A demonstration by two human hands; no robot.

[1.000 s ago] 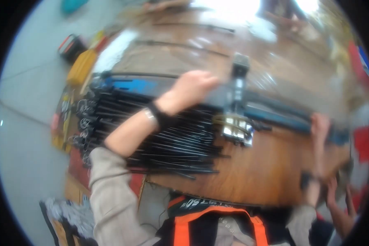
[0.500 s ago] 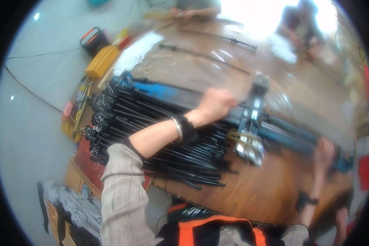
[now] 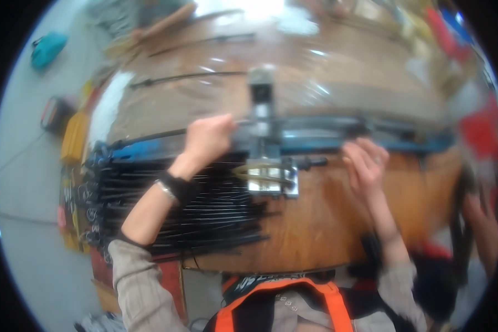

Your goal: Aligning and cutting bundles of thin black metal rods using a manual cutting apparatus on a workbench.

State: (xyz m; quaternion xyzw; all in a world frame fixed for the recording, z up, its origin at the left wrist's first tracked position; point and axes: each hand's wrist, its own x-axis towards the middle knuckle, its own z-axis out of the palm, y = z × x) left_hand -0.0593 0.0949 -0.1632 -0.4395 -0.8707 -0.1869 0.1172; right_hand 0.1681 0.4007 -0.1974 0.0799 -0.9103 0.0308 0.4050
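Observation:
My left hand (image 3: 209, 137) is closed round a thin black rod (image 3: 155, 136), just left of a metal fixture (image 3: 264, 113). Yellowish tubing (image 3: 268, 176) loops over the near end of that fixture. My right hand (image 3: 366, 163) is blurred, its fingers loosely stretched and apart, at the near side of a long blue rail (image 3: 315, 145). Nothing shows between those fingers. Dark bars lie along the rail beyond the hand. Below my left forearm, a pile of black rods (image 3: 216, 210) covers the left of the wooden table (image 3: 321, 227).
Wire loops hang at the rods' left ends. A yellow box (image 3: 74, 138) and a black case (image 3: 55, 115) are at the left. More rods (image 3: 191, 77) lie on the plastic-covered far side. Another person's hand (image 3: 484, 221) is at the right edge; someone also sits across the table.
The view has swung to the right. My right hand has come left along the rail, nearer the fixture, with its fingers apart. My left hand stays closed beside the fixture.

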